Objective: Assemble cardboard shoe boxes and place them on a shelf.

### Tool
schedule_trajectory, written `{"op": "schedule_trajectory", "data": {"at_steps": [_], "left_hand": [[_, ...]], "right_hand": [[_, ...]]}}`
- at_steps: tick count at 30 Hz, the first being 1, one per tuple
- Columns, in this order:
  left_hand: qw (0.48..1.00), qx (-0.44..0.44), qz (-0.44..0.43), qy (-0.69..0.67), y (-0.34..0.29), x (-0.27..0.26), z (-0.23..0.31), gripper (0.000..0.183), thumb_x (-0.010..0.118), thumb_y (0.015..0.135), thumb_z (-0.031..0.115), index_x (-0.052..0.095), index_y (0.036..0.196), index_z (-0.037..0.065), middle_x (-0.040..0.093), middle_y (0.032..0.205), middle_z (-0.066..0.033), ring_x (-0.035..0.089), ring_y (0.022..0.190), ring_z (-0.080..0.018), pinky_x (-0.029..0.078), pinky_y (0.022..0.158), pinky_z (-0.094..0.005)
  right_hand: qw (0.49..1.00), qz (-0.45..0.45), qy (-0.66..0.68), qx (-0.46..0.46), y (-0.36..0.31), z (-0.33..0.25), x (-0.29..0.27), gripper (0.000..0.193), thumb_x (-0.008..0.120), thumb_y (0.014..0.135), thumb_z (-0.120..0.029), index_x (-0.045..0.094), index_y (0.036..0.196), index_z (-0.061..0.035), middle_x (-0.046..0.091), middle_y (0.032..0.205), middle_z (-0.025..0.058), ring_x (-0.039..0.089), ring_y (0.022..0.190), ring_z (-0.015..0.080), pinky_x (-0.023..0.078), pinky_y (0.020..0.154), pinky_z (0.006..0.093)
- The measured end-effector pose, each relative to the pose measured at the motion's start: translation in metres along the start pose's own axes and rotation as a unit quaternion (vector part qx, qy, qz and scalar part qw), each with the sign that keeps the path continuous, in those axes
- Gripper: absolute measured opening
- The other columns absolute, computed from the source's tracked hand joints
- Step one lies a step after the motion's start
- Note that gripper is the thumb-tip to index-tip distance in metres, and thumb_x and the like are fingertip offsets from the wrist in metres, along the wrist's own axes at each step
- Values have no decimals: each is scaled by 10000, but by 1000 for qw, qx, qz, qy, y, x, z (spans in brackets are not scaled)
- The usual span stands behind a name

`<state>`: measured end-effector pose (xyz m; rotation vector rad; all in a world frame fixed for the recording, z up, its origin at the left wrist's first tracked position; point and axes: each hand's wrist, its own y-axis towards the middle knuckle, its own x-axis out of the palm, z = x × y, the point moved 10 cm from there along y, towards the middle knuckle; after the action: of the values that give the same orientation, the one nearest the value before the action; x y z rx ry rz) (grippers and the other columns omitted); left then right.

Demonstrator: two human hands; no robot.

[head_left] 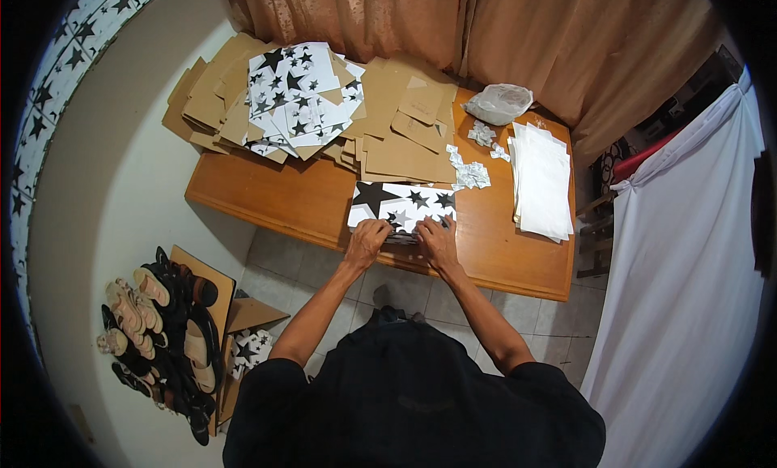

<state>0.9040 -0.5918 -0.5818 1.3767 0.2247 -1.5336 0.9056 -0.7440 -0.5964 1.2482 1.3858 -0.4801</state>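
At the front edge of the wooden table stands a white cardboard box (388, 197) printed with black and grey stars. My left hand (369, 240) grips the near left part of its front edge, fingers bent over it. On the same edge, farther right, my right hand (438, 243) has its fingers curled against the box. The box's near side is mostly in shadow and partly hidden by both hands.
Behind the box lie flat brown cardboard sheets (396, 158) and a pile of star-printed sheets (295, 99). To the right are small paper packets (471, 175), a clear plastic bag (500, 104) and white sheets (542, 180). A shoe rack (194, 265) stands at lower left.
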Motion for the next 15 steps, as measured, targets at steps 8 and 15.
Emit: {"op": "schedule_trajectory", "data": {"at_steps": [8, 15], "left_hand": [[999, 19, -37, -21, 5, 11, -12, 242, 621, 844, 33, 700, 1072, 28, 661, 1002, -110, 646, 994, -283, 500, 893, -416], [996, 35, -44, -65, 4, 18, -19, 230, 602, 863, 1, 698, 1071, 11, 671, 1148, -150, 622, 1181, -315, 468, 1042, -473]], "right_hand": [[1000, -7, -13, 17, 0, 2, 12, 164, 691, 869, -134, 678, 1028, -96, 673, 1078, 70, 642, 1084, 226, 347, 1053, 531], [999, 17, 27, 23, -5, -5, 13, 215, 712, 859, -142, 687, 1068, -103, 678, 1166, 31, 597, 1200, 232, 321, 1091, 544]]}}
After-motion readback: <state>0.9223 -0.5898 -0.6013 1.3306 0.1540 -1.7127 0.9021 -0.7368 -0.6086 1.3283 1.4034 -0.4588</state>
